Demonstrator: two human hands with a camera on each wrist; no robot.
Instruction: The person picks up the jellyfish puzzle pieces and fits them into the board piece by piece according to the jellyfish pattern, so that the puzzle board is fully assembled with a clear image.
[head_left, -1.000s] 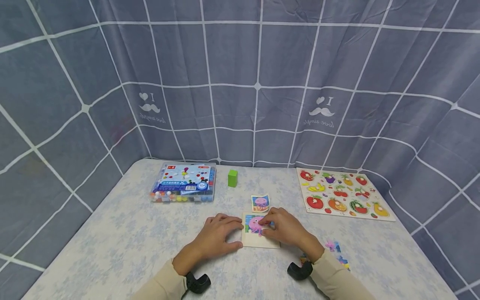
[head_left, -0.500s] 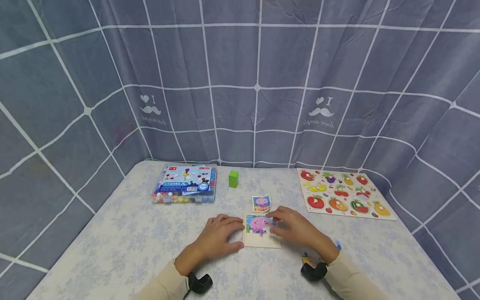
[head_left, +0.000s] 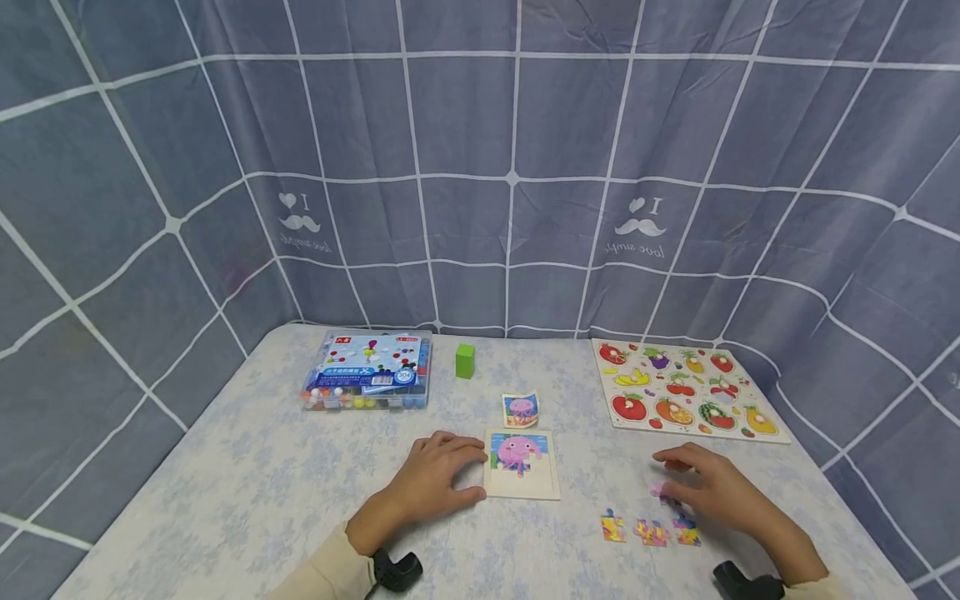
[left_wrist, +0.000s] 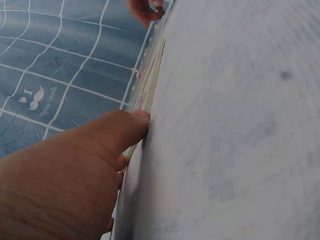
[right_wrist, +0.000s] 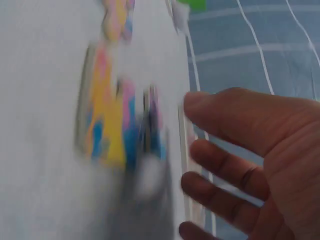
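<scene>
A small square puzzle board [head_left: 536, 487] with a partly assembled pink octopus picture lies mid-table. My left hand [head_left: 431, 477] rests at its left side, fingers relaxed; in the left wrist view the thumb [left_wrist: 132, 125] touches the edge of the board [left_wrist: 157, 70]. My right hand [head_left: 716, 490] hovers over the loose puzzle pieces [head_left: 651, 533] to the right, fingers apart and holding nothing. A pink and blue piece [head_left: 662, 493] is partly hidden under it. In the right wrist view, blurred pieces [right_wrist: 110, 115] lie just beyond the fingertips.
A small octopus picture card [head_left: 521, 409] lies behind the board. Farther back stand a green block [head_left: 465, 362] and, at left, a clear plastic box of coloured balls [head_left: 367, 371]. A wooden fruit puzzle board [head_left: 686, 387] lies at back right, before a grey-blue gridded curtain [head_left: 465, 217].
My right hand has let go of a puzzle piece at the octopus picture and moved right, over the loose pieces. My left hand has stayed at the board's left edge.
</scene>
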